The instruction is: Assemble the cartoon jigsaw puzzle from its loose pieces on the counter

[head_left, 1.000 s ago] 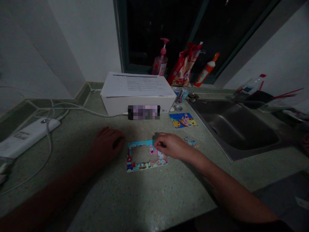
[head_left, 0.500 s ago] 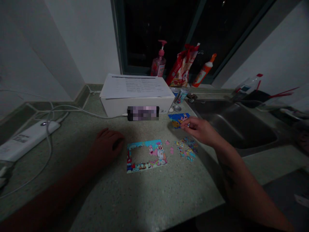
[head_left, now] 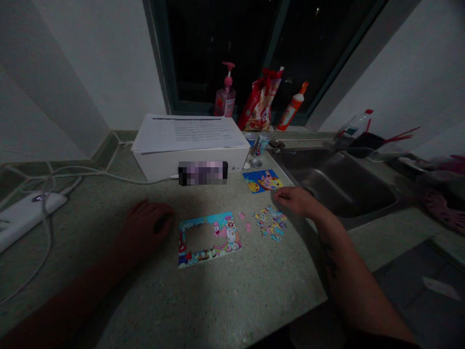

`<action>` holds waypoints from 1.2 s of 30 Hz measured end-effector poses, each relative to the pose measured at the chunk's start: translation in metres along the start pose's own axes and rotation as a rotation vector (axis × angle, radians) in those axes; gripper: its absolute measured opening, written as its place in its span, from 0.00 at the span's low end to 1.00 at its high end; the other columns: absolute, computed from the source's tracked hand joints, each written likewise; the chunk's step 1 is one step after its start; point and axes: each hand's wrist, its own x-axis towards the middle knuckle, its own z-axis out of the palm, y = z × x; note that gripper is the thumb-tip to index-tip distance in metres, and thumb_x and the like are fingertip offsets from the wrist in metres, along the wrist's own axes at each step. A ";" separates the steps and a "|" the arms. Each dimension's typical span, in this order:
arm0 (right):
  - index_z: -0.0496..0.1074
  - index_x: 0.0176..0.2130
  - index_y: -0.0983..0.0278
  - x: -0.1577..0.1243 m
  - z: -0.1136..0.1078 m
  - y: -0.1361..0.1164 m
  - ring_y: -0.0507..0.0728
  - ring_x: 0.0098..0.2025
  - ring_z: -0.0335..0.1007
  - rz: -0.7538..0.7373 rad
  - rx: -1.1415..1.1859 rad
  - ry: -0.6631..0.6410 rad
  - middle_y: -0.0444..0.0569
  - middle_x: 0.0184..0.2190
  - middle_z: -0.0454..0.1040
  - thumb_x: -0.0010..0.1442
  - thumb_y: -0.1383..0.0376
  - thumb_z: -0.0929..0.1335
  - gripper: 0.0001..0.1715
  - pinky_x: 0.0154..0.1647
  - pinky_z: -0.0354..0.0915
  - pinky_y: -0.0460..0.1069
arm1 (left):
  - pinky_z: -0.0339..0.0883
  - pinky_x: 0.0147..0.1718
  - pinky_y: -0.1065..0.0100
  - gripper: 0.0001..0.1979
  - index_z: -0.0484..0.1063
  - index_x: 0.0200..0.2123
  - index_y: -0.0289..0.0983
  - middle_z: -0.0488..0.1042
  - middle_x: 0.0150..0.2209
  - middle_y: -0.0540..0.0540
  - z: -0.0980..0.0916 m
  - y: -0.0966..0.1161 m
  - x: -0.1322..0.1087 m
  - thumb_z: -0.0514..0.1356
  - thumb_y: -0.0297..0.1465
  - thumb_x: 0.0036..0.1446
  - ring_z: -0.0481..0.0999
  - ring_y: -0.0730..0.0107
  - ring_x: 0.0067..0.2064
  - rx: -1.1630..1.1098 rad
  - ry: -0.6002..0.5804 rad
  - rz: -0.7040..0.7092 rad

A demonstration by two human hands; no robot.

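left hand (head_left: 145, 224) flat on the desk (head_left: 225, 291), fingers loosely spread, beside a half-built puzzle (head_left: 209, 238), right hand (head_left: 295, 199) curled above loose pieces (head_left: 271, 224), pinch impossible to tell

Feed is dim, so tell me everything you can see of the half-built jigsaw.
The jigsaw is a thin, cardboard-looking rectangle lying flat on the speckled counter, slightly skewed. Its colourful cartoon border looks complete, with figures filled in at right; the centre-left is an open hole. The left hand rests just beside its left edge.
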 end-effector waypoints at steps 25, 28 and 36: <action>0.81 0.50 0.62 -0.013 0.046 -0.105 0.60 0.44 0.79 -0.298 0.027 -0.063 0.52 0.45 0.80 0.72 0.63 0.73 0.08 0.46 0.70 0.54 | 0.59 0.72 0.35 0.14 0.79 0.47 0.44 0.86 0.50 0.41 -0.002 0.001 0.000 0.54 0.37 0.70 0.84 0.49 0.54 0.005 -0.020 -0.004; 0.80 0.50 0.62 -0.013 0.046 -0.106 0.60 0.44 0.80 -0.279 0.010 -0.054 0.53 0.46 0.81 0.71 0.63 0.74 0.09 0.46 0.71 0.54 | 0.57 0.74 0.36 0.13 0.79 0.48 0.45 0.86 0.51 0.43 -0.002 0.001 -0.001 0.54 0.37 0.71 0.84 0.50 0.55 0.004 -0.013 -0.002; 0.82 0.52 0.59 -0.014 0.048 -0.104 0.60 0.48 0.80 -0.364 0.003 -0.062 0.52 0.46 0.80 0.73 0.67 0.71 0.10 0.51 0.73 0.55 | 0.58 0.73 0.34 0.13 0.80 0.47 0.43 0.86 0.49 0.41 0.000 0.000 -0.001 0.55 0.36 0.70 0.84 0.49 0.54 0.004 -0.005 0.009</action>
